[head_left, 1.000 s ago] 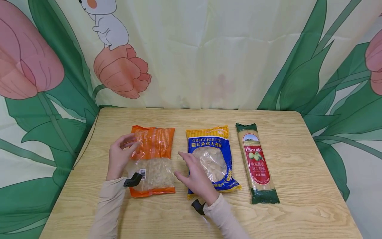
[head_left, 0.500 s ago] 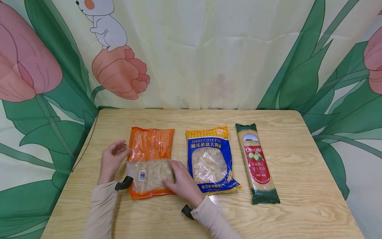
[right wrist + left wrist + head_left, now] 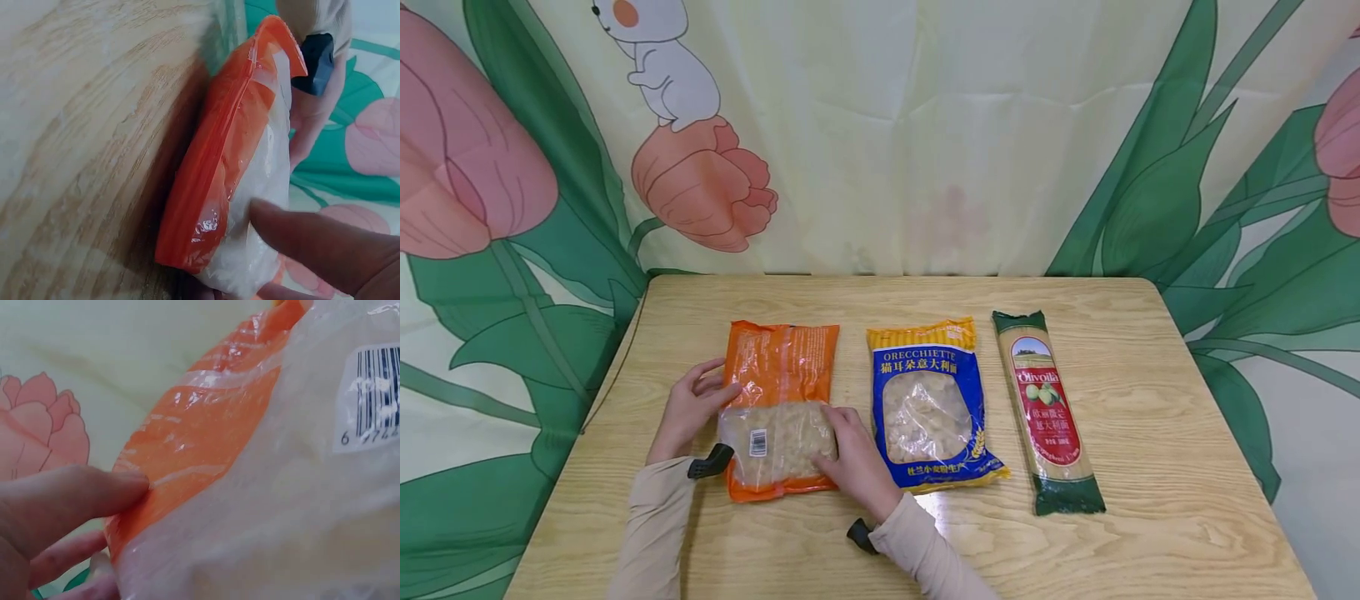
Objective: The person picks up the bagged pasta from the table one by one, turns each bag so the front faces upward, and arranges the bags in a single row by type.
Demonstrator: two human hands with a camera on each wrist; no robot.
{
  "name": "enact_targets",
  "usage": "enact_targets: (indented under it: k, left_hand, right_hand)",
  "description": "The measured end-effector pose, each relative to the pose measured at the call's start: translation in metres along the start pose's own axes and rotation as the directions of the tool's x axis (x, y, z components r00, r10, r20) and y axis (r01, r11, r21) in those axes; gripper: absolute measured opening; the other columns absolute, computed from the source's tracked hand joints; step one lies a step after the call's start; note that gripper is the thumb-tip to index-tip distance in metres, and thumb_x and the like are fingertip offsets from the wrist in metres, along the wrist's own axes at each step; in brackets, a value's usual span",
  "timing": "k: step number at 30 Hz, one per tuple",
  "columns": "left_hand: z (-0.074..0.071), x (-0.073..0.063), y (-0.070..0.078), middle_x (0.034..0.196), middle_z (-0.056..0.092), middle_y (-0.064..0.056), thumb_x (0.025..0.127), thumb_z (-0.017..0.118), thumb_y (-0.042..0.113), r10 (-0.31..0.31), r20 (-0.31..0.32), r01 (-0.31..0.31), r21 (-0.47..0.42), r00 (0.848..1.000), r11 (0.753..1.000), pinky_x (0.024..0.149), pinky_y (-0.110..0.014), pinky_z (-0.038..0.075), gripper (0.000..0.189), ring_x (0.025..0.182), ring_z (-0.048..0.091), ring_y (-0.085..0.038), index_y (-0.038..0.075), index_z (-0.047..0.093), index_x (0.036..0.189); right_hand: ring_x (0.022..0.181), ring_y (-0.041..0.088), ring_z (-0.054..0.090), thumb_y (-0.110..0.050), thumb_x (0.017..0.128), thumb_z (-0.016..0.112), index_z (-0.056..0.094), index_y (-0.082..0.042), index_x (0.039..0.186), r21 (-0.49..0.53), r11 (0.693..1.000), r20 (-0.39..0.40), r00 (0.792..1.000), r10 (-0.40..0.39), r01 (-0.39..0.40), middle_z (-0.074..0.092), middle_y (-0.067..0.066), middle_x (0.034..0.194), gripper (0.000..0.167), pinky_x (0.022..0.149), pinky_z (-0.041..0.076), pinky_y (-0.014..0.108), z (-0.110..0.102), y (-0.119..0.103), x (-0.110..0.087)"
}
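Observation:
An orange plastic food bag (image 3: 781, 367) lies back side up on the left of the table, its clear lower part showing pale contents and a barcode. My left hand (image 3: 696, 407) grips its left edge; in the left wrist view the thumb (image 3: 122, 487) presses on the orange film, with the other fingers below the edge. At the lower right side, my right hand (image 3: 857, 458) holds the bag, thumb (image 3: 300, 231) on the clear film, as the right wrist view shows. The other fingers of that hand are mostly hidden by the bag.
Just right of my right hand lies a blue and yellow orecchiette bag (image 3: 927, 408). Farther right is a long spaghetti pack (image 3: 1048, 412) with green ends. The wooden table (image 3: 1157, 400) ends at a flowered curtain (image 3: 925, 167) behind.
My right hand has moved left from over the orecchiette bag to the orange food bag's right side. My left hand has shifted out and lower, then come in onto the bag's left edge.

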State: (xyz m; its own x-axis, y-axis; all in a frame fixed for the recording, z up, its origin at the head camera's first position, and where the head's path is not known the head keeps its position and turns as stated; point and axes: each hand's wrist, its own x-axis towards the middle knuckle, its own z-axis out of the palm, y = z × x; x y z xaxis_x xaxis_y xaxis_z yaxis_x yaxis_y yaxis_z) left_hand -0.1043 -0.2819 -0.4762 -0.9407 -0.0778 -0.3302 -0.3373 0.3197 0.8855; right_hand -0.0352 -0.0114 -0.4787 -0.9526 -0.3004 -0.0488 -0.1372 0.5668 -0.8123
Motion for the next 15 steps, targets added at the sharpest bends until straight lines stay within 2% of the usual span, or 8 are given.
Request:
enact_targets:
  k: [3,7,11,14,15]
  left_hand:
    - [-0.002,0.0,-0.002,0.138,0.052,-0.027,0.092,0.072,0.032,0.024,0.005,-0.024,-0.005,1.0,1.0,0.08,-0.016,0.053,0.073,0.096,0.059,0.003,0.008,0.037,0.152]
    - [-0.005,0.0,-0.004,0.136,0.054,-0.026,0.092,0.072,0.033,0.047,0.003,-0.047,0.008,0.999,0.999,0.078,-0.018,0.055,0.072,0.094,0.061,0.001,0.008,0.04,0.151]
    - [-0.008,0.0,-0.002,0.119,0.067,-0.008,0.089,0.075,0.031,0.088,0.021,-0.087,-0.04,0.996,0.995,0.075,-0.025,0.06,0.072,0.092,0.066,-0.002,0.007,0.042,0.149]
    - [-0.007,-0.001,0.001,0.106,0.068,0.008,0.088,0.077,0.025,0.115,0.039,-0.11,-0.104,0.993,0.988,0.071,-0.031,0.061,0.071,0.088,0.069,-0.005,0.006,0.044,0.147]
    - [-0.007,-0.002,0.003,0.105,0.068,0.01,0.088,0.078,0.024,0.119,0.042,-0.113,-0.123,0.992,0.986,0.071,-0.032,0.062,0.07,0.088,0.07,-0.006,0.006,0.044,0.147]
  right_hand:
    - [0.115,0.026,0.058,-0.009,0.085,0.078,0.048,-0.002,0.144,0.012,1.0,-0.012,1.0,0.011,-0.011,0.056,0.015,0.128,0.067,0.1,0.05,0.04,-0.001,-0.001,0.001]
    - [0.097,0.02,0.057,-0.005,0.083,0.078,0.051,-0.002,0.141,0.019,1.0,-0.026,1.0,0.002,-0.002,0.059,0.013,0.118,0.063,0.085,0.051,0.032,-0.001,0.001,0.003]
    - [0.089,0.018,0.057,0.003,0.082,0.073,0.054,-0.002,0.134,0.052,0.998,0.003,1.0,0.017,-0.017,0.059,0.012,0.11,0.055,0.075,0.05,0.026,-0.004,0.001,0.009]
    - [0.088,0.018,0.059,0.009,0.081,0.069,0.054,-0.002,0.13,0.099,0.994,0.025,0.999,0.04,-0.042,0.058,0.012,0.108,0.052,0.072,0.051,0.023,-0.007,0.001,0.013]
    - [0.088,0.019,0.06,0.011,0.079,0.068,0.054,-0.002,0.128,0.117,0.992,0.026,0.999,0.039,-0.041,0.058,0.013,0.108,0.053,0.072,0.052,0.024,-0.009,0.001,0.014]
